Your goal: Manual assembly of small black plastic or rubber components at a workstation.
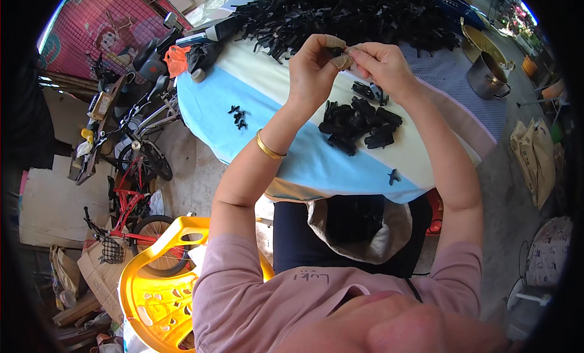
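Nearest the viewer, a yellow plastic chair [135,280] stands to the person's left, and an open pale bag [394,243] with a dark interior lies at the lap. Just beyond, on the near part of the striped tablecloth [210,110], rests a lone black piece [394,176]; farther in, between the forearms, lies a loose pile of black pieces [359,123], with a small black cluster [239,117] well apart to the left. Above the cloth, beyond the pile, the left hand [317,70] and right hand [380,67] meet at the fingertips, each with thumb and fingers drawn narrow; one cannot tell what they grip, since the fingers cover it. Past the hands spreads a large heap of thin black parts [353,18], with a metal pot [488,78] to its right.
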`<state>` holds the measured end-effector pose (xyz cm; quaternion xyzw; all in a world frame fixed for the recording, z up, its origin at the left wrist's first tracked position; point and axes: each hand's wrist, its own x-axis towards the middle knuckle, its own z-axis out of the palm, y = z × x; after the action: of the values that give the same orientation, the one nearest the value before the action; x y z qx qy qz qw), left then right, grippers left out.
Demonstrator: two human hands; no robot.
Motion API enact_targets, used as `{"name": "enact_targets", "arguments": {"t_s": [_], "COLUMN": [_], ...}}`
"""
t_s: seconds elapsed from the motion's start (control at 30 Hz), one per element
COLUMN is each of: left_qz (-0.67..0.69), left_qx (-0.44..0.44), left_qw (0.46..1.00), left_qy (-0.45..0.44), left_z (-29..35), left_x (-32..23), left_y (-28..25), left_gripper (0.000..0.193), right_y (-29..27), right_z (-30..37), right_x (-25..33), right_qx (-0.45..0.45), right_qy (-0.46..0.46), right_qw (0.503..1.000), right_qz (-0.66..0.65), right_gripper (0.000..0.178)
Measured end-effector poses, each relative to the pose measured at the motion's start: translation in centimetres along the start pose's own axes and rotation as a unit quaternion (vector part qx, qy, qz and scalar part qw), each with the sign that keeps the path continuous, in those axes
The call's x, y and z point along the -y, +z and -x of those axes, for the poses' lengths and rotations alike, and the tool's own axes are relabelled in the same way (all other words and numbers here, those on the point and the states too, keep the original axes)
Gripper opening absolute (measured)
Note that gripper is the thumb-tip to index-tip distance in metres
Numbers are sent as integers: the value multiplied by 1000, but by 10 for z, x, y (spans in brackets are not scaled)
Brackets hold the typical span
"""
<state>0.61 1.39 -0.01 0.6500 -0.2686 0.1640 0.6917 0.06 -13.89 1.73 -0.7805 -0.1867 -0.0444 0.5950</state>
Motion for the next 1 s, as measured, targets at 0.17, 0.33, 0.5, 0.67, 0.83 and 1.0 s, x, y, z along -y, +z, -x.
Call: {"name": "enact_targets", "arguments": {"t_s": [0.17, 0.33, 0.5, 0.67, 0.83, 1.0], "left_qz": [-28, 96, 85, 49, 128, 52], "left_qx": [-36, 11, 41, 56, 33, 70], "left_qw": [999, 994, 993, 996, 980, 987], "left_qy": [30, -49, -74, -41, -145, -132], "left_z": [3, -2, -1, -4, -9, -6], "left_x": [-4, -6, -5, 3, 3, 19], "left_y": [6, 6, 3, -3, -6, -5], "left_gripper": [15, 26, 31, 30, 27, 25], "right_y": [2, -7, -11, -10, -44, -31], "right_z": [4, -1, 0, -4, -22, -38], "right_x": [3, -3, 4, -5, -23, -60], "right_qx": [-34, -19, 11, -27, -137, -145], "right_qy": [-66, -82, -58, -87, -47, -46], "right_qw": [996, 996, 998, 993, 985, 906], "right_qz": [45, 36, 33, 75, 93, 396], "right_gripper": [21, 19, 20, 18, 22, 26]}}
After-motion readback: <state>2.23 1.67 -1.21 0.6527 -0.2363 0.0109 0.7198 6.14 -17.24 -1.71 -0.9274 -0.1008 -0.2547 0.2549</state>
